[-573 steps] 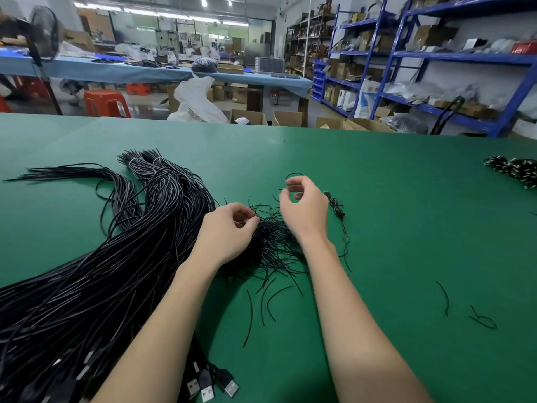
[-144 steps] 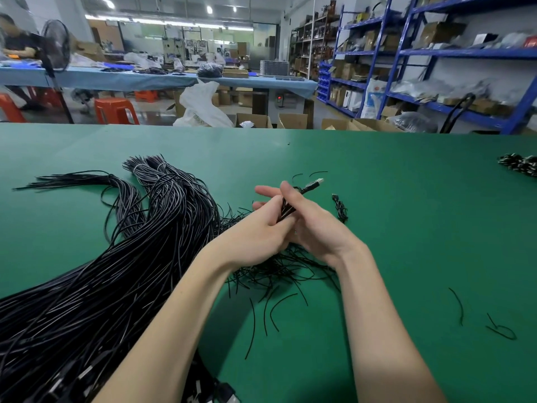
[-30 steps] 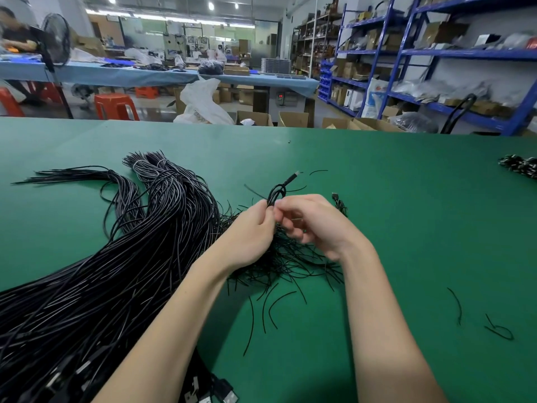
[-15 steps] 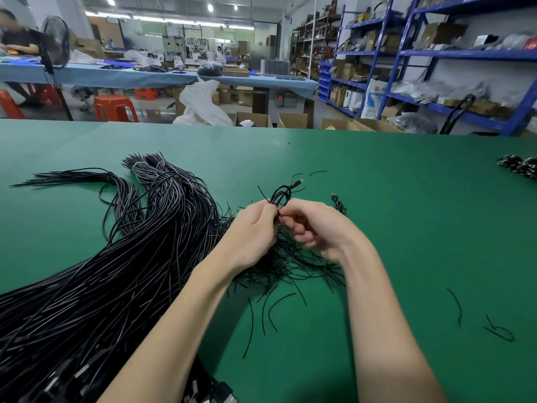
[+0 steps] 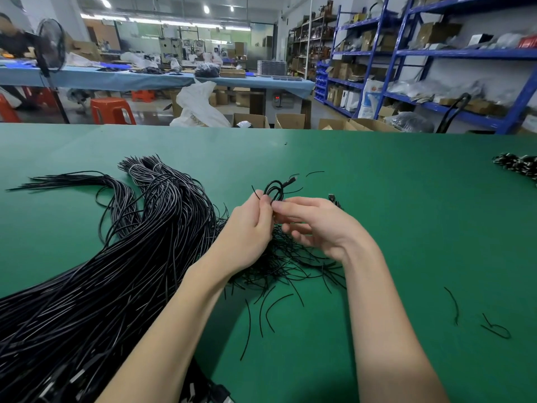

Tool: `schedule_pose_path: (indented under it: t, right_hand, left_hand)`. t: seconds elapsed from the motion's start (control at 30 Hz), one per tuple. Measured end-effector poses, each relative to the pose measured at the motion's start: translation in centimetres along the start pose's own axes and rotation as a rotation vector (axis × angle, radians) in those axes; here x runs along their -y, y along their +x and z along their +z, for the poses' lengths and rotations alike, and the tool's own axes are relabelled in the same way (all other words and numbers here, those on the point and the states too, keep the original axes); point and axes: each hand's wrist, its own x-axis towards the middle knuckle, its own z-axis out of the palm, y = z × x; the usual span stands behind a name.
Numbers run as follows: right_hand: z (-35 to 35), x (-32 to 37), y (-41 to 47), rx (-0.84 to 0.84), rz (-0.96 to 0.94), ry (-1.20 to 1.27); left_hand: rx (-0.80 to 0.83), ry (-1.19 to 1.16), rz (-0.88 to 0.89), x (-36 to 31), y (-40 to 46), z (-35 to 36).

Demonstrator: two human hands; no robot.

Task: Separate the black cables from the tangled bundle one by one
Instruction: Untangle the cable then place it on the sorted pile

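Note:
A large bundle of black cables (image 5: 96, 274) sprawls over the left of the green table (image 5: 392, 205), its plug ends at the near edge. Both hands meet above a heap of thin black ties (image 5: 290, 266) in the middle. My left hand (image 5: 248, 228) pinches a small looped black cable (image 5: 274, 191) whose connector tip points up and right. My right hand (image 5: 316, 225) has its index finger against the same loop from the right, the other fingers curled below it.
A small coiled cable (image 5: 335, 200) lies just beyond my right hand. Loose tie pieces (image 5: 494, 327) lie at the near right. A black-and-white bundle (image 5: 520, 164) sits at the far right edge. Blue shelving (image 5: 436, 53) and another worktable stand beyond the table.
Over the last second the loop above my fingers has widened a little and the connector tip has swung slightly right. Both hands stay together at the same spot.

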Motion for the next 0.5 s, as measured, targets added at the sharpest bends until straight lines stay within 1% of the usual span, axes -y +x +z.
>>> schedule_pose_path:
  t: [0.13,0.27,0.4,0.5]
  right_hand:
    - [0.6,-0.5,0.4,0.02,-0.024,0.205]
    - [0.9,-0.7,0.5,0.031,-0.048,0.267]
    - [1.0,-1.0,0.3,0.07,-0.132,0.331]
    - [1.4,-1.3,0.5,0.09,-0.231,0.381]
  left_hand:
    - [-0.009,0.029,0.028,-0.4,-0.1,-0.4]
    - [-0.023,0.029,0.028,-0.4,0.0,-0.5]
    - [0.002,-0.118,-0.022,-0.3,0.2,-0.8]
    - [-0.035,-0.215,-0.031,-0.7,0.1,-1.0]
